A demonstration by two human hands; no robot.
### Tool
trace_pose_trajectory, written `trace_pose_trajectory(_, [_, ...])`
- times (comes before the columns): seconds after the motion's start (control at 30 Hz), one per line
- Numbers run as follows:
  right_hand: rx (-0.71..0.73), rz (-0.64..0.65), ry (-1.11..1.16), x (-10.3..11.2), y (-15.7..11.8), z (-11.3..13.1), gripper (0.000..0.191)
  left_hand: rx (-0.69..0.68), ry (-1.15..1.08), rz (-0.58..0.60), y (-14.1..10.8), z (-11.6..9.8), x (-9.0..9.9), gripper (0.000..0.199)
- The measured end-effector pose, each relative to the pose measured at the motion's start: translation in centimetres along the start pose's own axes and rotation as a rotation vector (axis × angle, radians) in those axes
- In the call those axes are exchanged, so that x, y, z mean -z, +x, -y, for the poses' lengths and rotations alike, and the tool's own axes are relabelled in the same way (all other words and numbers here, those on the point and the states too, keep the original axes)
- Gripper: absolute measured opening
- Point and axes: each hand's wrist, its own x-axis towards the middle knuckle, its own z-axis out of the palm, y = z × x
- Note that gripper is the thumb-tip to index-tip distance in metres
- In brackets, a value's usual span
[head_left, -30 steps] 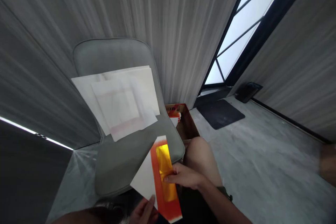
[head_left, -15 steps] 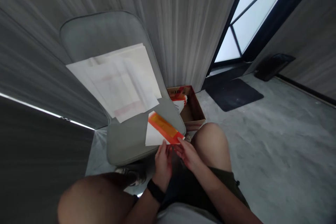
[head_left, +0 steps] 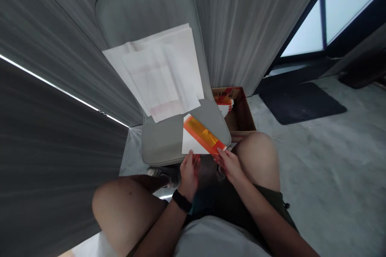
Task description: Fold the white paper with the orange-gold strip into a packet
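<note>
While white paper sheets (head_left: 164,74) are propped on a grey padded chair (head_left: 159,140), a triangular white-and-orange paper piece with a shiny yellow panel (head_left: 202,134) is held over the seat's front edge, pinched at its lower corners by the left hand (head_left: 189,172) and right hand (head_left: 230,164).

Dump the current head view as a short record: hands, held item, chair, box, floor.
left hand: grips the held piece's lower edge
right hand: grips its orange right corner
held item: white-and-orange paper piece with shiny amber panel
chair: grey padded chair; large white paper sheets lean on its backrest
box: open brown-and-red cardboard box beside chair, orange-and-white paper pieces inside
floor: flat dark mat
left wrist: black band
</note>
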Motion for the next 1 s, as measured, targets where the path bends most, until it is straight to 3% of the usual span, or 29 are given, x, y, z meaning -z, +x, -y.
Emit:
trace_pose_trajectory(0.33, [0.001, 0.041, -0.178, 0.8, 1.3, 1.9, 0.013, -0.017, 0.010, -0.002, 0.8, -0.2, 1.0, 0.032])
trace_pose_trajectory(0.57, [0.037, 0.039, -0.198, 0.8, 1.5, 1.7, 0.020, -0.164, 0.147, 0.050, 1.5, -0.3, 2.3, 0.055])
trace_pose_trajectory(1.0, [0.048, 0.039, -0.178, 0.7, 1.2, 1.6, 0.024, -0.227, 0.201, -0.026, 2.3, -0.5, 3.0, 0.057])
